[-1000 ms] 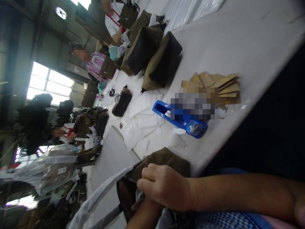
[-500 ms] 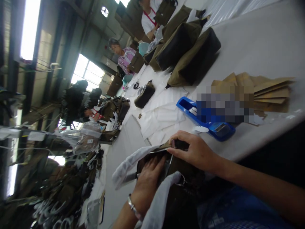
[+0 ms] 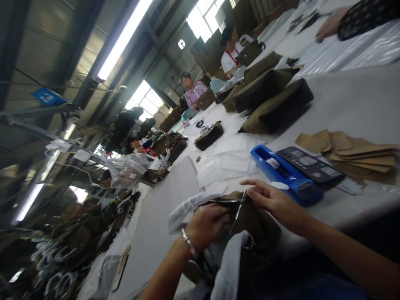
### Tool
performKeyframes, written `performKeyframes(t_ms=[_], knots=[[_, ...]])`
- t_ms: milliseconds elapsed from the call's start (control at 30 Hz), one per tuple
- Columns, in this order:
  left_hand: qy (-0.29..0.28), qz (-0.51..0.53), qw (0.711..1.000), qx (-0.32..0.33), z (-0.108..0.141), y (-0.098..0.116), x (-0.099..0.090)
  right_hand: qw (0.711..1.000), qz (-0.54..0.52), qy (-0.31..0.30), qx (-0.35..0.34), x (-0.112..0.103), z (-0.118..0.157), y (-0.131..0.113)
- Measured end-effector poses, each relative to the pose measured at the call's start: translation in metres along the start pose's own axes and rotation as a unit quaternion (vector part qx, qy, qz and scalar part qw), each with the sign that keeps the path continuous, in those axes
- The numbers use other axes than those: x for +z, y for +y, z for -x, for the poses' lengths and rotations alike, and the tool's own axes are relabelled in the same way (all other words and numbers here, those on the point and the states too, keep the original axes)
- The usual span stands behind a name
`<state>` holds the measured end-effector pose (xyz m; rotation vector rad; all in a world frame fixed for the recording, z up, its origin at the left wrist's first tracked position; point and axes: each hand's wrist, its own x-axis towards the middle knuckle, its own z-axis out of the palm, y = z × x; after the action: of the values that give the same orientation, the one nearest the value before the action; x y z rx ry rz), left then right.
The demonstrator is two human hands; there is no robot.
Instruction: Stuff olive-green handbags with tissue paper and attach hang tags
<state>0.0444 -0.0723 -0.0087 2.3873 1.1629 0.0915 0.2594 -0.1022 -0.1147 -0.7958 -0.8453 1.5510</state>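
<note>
A dark olive handbag (image 3: 256, 223) lies tilted at the table's near edge, its metal zipper (image 3: 239, 210) undone. White wrapping covers its handles (image 3: 229, 264). My left hand (image 3: 208, 225), with a silver bracelet at the wrist, reaches into the bag's mouth; its fingers are curled and their tips are hidden. At the zipper's far end my right hand (image 3: 271, 200) pinches the bag's edge between thumb and fingers, the index finger reaching past it. Just beyond that hand are a blue tape dispenser (image 3: 284, 175) and a dark flat case (image 3: 309, 164).
Brown paper pieces (image 3: 359, 154) lie fanned out at the right. White sheets (image 3: 225, 166) cover the table's middle. Several olive bags (image 3: 278, 108) stand farther back, with a small pouch (image 3: 209, 136) nearby. Co-workers sit along the table; another person's hand (image 3: 333, 25) shows at upper right.
My left hand has drawn back somewhat in the bag's mouth, its flat fingers now curled. My right hand has loosened its hold and shifted along the zipper end. The view has turned.
</note>
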Motion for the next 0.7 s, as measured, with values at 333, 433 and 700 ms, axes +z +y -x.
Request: performKeyframes(t_ms=[333,433,700], knots=[[0.122,-0.021,0.992,0.007,-0.032,0.039,0.019,0.997,-0.069,0.039,-0.025,0.007,0.018,0.005],[0.137,-0.012,0.990,0.022,-0.027,0.038,0.019,0.997,-0.035,0.045,-0.046,0.006,0.021,0.006],[0.153,-0.097,0.983,0.034,-0.018,0.052,0.026,0.983,0.102,0.071,-0.135,0.010,0.028,0.012]])
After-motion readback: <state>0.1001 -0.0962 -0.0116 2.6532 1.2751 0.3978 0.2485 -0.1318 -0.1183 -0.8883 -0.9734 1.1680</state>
